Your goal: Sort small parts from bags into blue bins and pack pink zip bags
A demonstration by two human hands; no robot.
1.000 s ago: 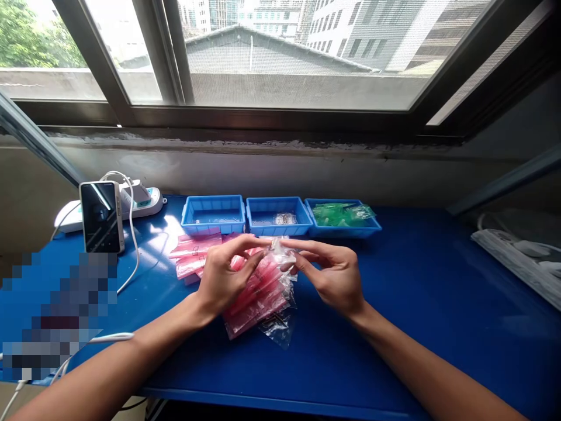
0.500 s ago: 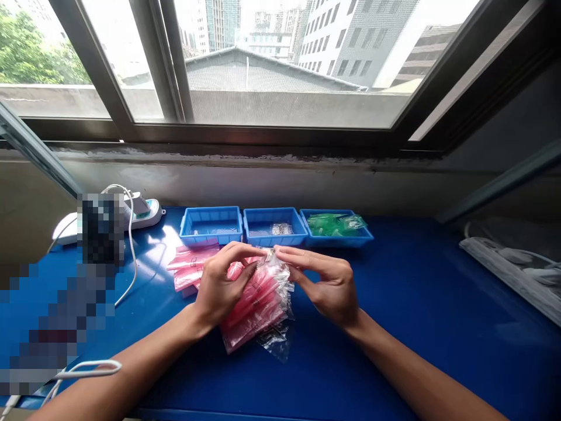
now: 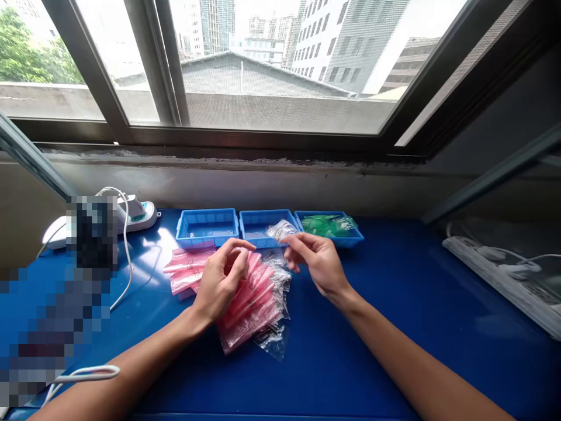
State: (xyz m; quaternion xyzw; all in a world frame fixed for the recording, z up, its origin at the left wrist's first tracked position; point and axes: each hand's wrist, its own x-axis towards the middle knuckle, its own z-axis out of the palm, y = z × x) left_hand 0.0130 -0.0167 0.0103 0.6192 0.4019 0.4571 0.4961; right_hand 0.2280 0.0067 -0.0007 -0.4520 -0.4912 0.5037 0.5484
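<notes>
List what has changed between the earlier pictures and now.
The right hand has carried the small clear plastic bag forward, toward the middle blue plastic tray; the left hand has let go of it. The tray and the flat pink plastic bags stayed put.

Daylight fills the dark-framed window (image 3: 280, 131) — buildings (image 3: 324, 41) outside — above a scuffed wall (image 3: 263, 181).

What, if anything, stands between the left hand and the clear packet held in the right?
Nothing visible stands between the left hand and the clear packet; the right hand pinches the packet from its far side.
</notes>
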